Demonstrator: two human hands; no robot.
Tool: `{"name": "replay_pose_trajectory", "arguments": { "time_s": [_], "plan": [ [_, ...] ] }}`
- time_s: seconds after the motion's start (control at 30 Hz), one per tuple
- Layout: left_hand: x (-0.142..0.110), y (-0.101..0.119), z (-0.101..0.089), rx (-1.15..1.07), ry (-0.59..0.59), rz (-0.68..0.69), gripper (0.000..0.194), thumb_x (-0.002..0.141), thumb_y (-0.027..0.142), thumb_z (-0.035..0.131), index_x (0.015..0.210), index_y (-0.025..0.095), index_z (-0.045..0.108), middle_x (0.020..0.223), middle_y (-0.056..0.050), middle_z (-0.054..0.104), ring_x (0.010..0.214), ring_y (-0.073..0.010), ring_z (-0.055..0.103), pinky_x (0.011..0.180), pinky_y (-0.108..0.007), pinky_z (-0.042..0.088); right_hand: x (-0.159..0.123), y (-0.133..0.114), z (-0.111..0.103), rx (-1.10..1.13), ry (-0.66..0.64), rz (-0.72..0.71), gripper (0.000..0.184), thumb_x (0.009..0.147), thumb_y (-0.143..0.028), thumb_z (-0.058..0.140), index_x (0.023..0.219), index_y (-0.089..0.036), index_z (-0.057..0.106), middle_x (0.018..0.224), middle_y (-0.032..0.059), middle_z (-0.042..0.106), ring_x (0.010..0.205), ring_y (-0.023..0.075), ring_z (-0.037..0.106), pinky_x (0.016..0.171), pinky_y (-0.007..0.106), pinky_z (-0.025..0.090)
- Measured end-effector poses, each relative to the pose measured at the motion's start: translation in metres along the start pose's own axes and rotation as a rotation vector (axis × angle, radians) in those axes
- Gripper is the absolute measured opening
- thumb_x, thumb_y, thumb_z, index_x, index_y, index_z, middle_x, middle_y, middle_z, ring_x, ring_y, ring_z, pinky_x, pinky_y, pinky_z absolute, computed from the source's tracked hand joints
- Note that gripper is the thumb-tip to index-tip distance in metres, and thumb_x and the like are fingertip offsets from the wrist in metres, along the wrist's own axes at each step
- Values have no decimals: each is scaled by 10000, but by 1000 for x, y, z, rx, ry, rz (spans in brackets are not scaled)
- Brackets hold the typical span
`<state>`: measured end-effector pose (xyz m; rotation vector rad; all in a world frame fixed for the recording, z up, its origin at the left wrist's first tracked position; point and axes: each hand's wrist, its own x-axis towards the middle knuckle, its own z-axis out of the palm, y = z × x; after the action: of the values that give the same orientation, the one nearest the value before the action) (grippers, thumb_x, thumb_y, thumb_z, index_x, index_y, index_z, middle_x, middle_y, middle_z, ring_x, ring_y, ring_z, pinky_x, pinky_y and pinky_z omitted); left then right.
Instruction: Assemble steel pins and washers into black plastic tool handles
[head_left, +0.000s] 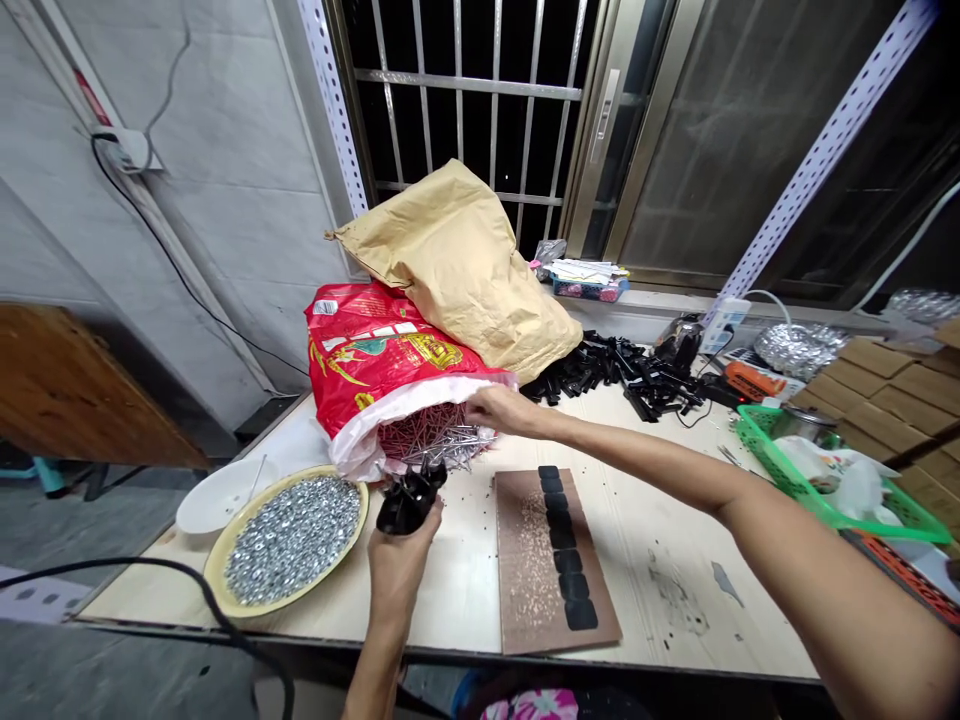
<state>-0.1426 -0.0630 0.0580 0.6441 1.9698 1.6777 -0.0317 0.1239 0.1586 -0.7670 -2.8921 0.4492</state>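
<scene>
Head view, items on and about the tabletop [450,610]:

1. Left hand [399,560]: closed round black parts [411,500], held above the tabletop, just in front of the red sack's mouth.
2. Right hand [501,408]: at the right side of that mouth, fingertips hidden; cannot tell whether they grip anything.
3. Red sack [367,335]: on its side, white lining folded out, mouth towards the person.
4. Screws [424,432]: long, reddish and silver, heaped in the mouth, some spilling onto the tabletop.
5. Tan sack [465,260]: slumped against and partly over the red sack.
6. Basin [216,590]: yellowish, left of the left hand, filled with small metal pieces [292,540].
7. White bowl [210,500]: beside the basin, partly behind it.
8. Board [517,510]: brown, right of the left hand, bearing a row of black pads [573,586].
9. Black pile [637,375]: right of the tan sack.
10. Green basket [919,527]: far right, holding mixed items.
</scene>
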Motion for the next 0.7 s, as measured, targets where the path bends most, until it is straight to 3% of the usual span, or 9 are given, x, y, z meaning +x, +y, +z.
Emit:
{"name": "replay_pose_trajectory", "arguments": {
  "time_s": [0.07, 0.17, 0.27, 0.47, 0.6, 0.7],
  "plan": [
    [-1, 3, -4, 14, 23, 36, 470, 546, 395, 758, 915, 117, 672, 817, -89, 711, 817, -255, 656, 755, -347, 500, 0, 15, 24, -43, -35, 142, 149, 859, -205, 547, 821, -116, 660, 867, 90, 669, 818, 167, 610, 702, 243, 402],
    [-2, 9, -3, 24, 32, 85, 452, 546, 405, 754, 885, 117, 674, 789, -84, 709, 789, -254, 656, 738, -345, 503, 5, 24, 55, -70, -27, 323, 252, 879, -308, 528, 883, -99, 668, 946, 162, 668, 919, 243, 630, 726, 292, 432],
    [-2, 13, 1, 18, 39, 92, 423, 532, 406, 760, 831, 118, 675, 747, -78, 704, 757, -249, 656, 695, -328, 508, 18, 24, 70, -52, -32, 448, 293, 847, -381, 575, 949, -118, 658, 1021, 163, 660, 995, 262, 619, 763, 311, 452],
    [8, 2, 5, -5, 44, -27, 423, 517, 382, 766, 824, 108, 667, 656, -40, 662, 642, -199, 625, 608, -296, 494, 31, 25, 66, 105, -90, 576, 188, 816, -273, 643, 921, -118, 629, 960, 75, 655, 910, 191, 625, 779, 341, 501],
    [10, -7, 5, -32, 31, -63, 425, 517, 376, 757, 827, 100, 664, 635, -37, 648, 602, -183, 608, 579, -290, 487, 6, 34, 61, 338, -114, 554, 86, 771, -170, 654, 811, -98, 629, 706, 37, 622, 693, 153, 624, 649, 268, 513],
    [11, -11, 4, -19, 40, -29, 410, 512, 372, 748, 811, 103, 669, 622, -35, 645, 593, -181, 602, 570, -287, 479, -27, 40, 54, 575, -187, 482, 55, 792, -129, 608, 839, -107, 626, 608, -11, 570, 550, 82, 566, 568, 201, 502]
  ]
}}
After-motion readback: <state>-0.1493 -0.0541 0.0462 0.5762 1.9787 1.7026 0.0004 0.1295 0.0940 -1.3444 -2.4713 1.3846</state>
